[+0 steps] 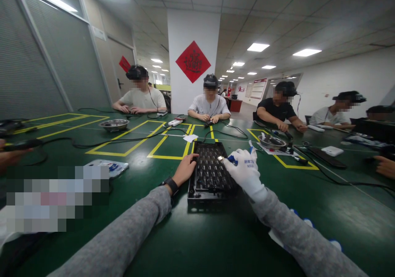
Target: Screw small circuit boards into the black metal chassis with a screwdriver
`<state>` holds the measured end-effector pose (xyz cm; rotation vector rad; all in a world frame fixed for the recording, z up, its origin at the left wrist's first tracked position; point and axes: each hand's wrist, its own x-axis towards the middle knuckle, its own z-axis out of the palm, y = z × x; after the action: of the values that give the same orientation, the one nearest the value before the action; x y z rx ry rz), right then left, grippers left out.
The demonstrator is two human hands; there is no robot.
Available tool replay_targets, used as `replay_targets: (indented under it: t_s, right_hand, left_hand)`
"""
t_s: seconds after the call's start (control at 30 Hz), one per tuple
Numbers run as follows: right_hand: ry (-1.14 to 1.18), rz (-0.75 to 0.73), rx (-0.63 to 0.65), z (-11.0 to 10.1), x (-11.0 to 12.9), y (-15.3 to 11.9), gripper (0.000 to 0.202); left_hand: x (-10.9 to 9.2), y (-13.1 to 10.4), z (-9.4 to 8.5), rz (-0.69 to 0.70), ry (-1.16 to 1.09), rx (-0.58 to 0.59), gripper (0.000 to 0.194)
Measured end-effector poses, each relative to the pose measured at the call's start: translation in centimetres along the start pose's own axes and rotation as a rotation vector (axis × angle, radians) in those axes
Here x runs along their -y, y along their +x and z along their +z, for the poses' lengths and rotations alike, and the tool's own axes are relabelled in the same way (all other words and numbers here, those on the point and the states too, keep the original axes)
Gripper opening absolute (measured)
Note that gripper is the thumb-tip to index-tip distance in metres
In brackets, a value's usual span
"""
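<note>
A black rectangular tray [211,168] with rows of small slots lies on the green table in front of me. My left hand [186,169], bare with a dark wristband, rests at the tray's left edge, its fingers extended and touching the rim. Over the tray's right side is my right hand [243,168] in a white glove with blue printing. Its thumb and forefinger pinch a small metallic piece [220,158] above the slots. A blue item shows between the gloved fingers; what it is I cannot make out.
Metal bowls stand at the left [114,124] and right [272,141]. Black cables cross the green table [148,244], marked with yellow tape. A white paper scrap [190,138] lies beyond the tray. Several people sit around the table.
</note>
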<state>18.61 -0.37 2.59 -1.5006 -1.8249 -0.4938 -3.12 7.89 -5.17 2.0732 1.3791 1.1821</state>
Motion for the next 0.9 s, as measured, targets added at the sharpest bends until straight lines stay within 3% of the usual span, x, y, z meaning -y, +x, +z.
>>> replay_targets:
  t_s: [0.57,0.8,0.9]
  right_hand:
    - [0.000,-0.060,-0.052,1.5,-0.5,-1.0,0.028]
    - [0.011,-0.029,-0.003,0.9,0.2,-1.0,0.028]
    - [0.164,-0.068,0.066,0.6,0.8,-0.9,0.028]
  left_hand:
    - [0.1,0.1,0.0,-0.005,0.013,-0.002,0.041]
    - [0.1,0.0,0.0,0.000,-0.002,-0.002,0.041]
    - [0.2,0.0,0.1,0.003,-0.003,-0.003,0.041]
